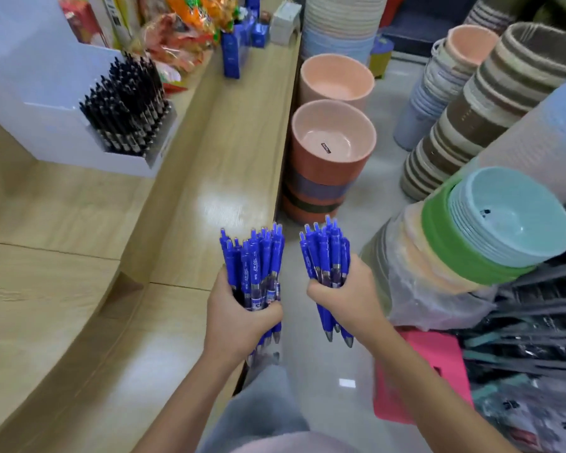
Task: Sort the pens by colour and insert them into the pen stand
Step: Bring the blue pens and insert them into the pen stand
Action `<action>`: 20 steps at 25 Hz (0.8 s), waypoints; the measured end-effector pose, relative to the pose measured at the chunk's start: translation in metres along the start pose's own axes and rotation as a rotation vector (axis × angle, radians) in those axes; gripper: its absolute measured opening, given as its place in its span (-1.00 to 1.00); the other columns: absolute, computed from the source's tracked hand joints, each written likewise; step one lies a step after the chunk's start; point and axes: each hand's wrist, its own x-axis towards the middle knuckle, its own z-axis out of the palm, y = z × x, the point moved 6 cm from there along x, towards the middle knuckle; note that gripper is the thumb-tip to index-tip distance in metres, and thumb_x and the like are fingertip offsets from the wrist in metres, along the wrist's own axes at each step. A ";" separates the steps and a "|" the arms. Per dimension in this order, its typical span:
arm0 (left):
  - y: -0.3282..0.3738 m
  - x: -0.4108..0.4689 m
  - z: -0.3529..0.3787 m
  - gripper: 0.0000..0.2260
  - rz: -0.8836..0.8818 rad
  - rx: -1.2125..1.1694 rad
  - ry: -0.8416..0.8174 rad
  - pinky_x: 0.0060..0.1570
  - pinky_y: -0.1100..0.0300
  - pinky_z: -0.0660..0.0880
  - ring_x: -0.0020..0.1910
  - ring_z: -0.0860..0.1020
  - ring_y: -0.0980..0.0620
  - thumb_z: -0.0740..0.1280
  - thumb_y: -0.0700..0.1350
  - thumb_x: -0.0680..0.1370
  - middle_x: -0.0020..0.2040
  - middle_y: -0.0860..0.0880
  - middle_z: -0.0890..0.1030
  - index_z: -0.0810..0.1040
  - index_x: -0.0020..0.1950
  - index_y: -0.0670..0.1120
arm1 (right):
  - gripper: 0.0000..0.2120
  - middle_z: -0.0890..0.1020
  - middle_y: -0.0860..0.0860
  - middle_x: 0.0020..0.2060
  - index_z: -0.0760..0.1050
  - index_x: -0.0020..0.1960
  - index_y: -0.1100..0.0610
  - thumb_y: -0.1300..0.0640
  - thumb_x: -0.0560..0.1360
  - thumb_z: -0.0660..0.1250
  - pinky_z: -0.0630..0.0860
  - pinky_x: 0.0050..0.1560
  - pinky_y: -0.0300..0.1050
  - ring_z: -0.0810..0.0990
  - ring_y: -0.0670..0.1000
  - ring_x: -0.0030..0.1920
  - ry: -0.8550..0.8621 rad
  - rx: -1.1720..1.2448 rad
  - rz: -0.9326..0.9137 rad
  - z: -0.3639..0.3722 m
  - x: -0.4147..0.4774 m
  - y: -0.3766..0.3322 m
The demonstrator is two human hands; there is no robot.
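Left hand [239, 322], right hand [348, 300] and forearms [183, 400] bare, grey legwear [265, 407], pale pink top [291, 447]

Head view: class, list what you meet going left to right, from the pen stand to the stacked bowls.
Pen stand holding black pens → left hand gripping a bunch of blue pens → right hand gripping a second bunch → stacked bowls.
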 end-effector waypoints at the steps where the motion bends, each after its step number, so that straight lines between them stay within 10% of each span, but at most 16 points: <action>1: 0.018 0.021 0.007 -0.62 0.025 0.013 0.005 -0.42 0.38 0.48 -0.46 0.55 0.21 0.47 -0.41 0.23 -0.38 0.11 0.62 0.46 -0.11 -0.06 | -0.75 0.35 -0.11 -0.51 0.29 -0.31 0.09 0.34 0.28 0.33 0.28 -0.45 -0.38 0.28 -0.13 -0.46 -0.001 0.007 0.004 -0.006 0.018 -0.004; 10: 0.112 0.180 0.074 -0.63 0.140 0.124 0.107 -0.41 0.32 0.49 -0.46 0.56 0.12 0.45 -0.40 0.26 -0.37 0.07 0.61 0.44 -0.11 -0.03 | -0.69 0.35 -0.14 -0.53 0.28 -0.32 0.03 0.39 0.29 0.31 0.27 -0.44 -0.37 0.26 -0.15 -0.48 -0.059 0.100 0.019 -0.050 0.186 -0.014; 15: 0.103 0.235 0.113 -0.67 -0.009 0.007 0.336 -0.54 0.15 0.47 -0.50 0.55 -0.07 0.40 -0.42 0.30 -0.41 0.00 0.59 0.42 -0.09 -0.09 | -0.79 0.38 -0.07 -0.45 0.35 -0.23 0.14 0.36 0.28 0.33 0.32 -0.36 -0.29 0.29 -0.09 -0.42 -0.299 0.050 -0.091 -0.050 0.304 -0.027; 20: 0.089 0.251 0.120 -0.64 -0.173 -0.115 0.606 -0.46 0.39 0.43 -0.49 0.51 0.19 0.42 -0.43 0.27 -0.34 0.02 0.59 0.44 -0.09 -0.08 | -0.79 0.39 -0.12 -0.47 0.34 -0.24 0.10 0.31 0.27 0.35 0.30 -0.39 -0.33 0.31 -0.12 -0.42 -0.605 -0.070 -0.200 -0.004 0.381 -0.068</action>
